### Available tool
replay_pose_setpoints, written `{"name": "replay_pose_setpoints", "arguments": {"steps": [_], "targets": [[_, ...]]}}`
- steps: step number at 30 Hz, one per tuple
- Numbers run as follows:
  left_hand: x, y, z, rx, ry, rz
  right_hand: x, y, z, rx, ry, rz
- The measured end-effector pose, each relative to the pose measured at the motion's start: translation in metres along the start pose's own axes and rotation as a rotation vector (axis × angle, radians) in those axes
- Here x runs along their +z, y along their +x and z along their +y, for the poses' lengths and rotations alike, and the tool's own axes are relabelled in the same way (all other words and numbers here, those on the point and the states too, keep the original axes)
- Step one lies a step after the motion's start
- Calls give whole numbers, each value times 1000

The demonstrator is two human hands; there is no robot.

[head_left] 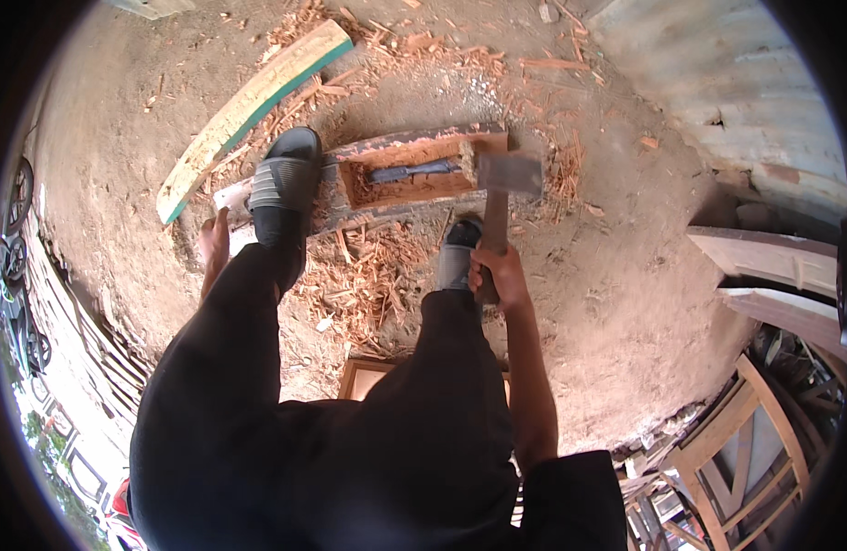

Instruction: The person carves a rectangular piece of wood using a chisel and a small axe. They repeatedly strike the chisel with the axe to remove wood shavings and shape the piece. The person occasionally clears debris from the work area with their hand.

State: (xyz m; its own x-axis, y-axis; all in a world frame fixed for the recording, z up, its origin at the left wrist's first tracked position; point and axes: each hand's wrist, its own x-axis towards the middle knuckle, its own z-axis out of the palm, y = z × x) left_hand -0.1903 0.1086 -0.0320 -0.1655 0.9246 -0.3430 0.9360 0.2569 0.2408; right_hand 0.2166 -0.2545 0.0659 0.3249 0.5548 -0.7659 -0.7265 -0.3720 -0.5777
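Note:
A long wooden block [387, 142] lies on the ground before me, its dark surface worn and a rectangular hollow cut into it. Inside the hollow rests a narrow dark blue piece [414, 171] that I cannot identify. My left hand [215, 242] is closed at the block's pale left end, its grip partly hidden. My right hand [502, 275] is wrapped round the wooden handle of a hatchet-like tool [513, 174]. The tool's broad grey head, slightly blurred, is over the block's right end; contact is unclear. My sandalled left foot [286, 179] presses on the block.
A curved timber [249, 115] with a green edge lies beyond the block. Wood chips [368, 285] cover the dirt around it. My right foot [457, 257] is close to the tool. Boards [773, 257], a wooden frame [745, 441] and corrugated sheeting [727, 83] line the right.

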Motion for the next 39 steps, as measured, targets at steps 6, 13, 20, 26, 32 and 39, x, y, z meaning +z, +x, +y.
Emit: {"name": "replay_pose_setpoints", "arguments": {"steps": [6, 13, 20, 26, 32, 39], "targets": [[-6, -8, 3, 28, -90, -107, -58, -47, 40, -69, 31, 236], [18, 6, 20, -32, -30, -198, -234, -44, 54, 152, -532, 631], [35, -46, 49, -49, -77, -302, -159, 17, -24, -459, -1166, 759], [53, -75, 56, -43, -245, -201, -41, 101, -99, -561, -1166, 661], [43, -103, 63, -8, -534, -79, -10, 137, -97, -361, -1350, 738], [49, -117, 67, -29, -551, -56, -10, 151, -51, -694, -1356, 994]]}}
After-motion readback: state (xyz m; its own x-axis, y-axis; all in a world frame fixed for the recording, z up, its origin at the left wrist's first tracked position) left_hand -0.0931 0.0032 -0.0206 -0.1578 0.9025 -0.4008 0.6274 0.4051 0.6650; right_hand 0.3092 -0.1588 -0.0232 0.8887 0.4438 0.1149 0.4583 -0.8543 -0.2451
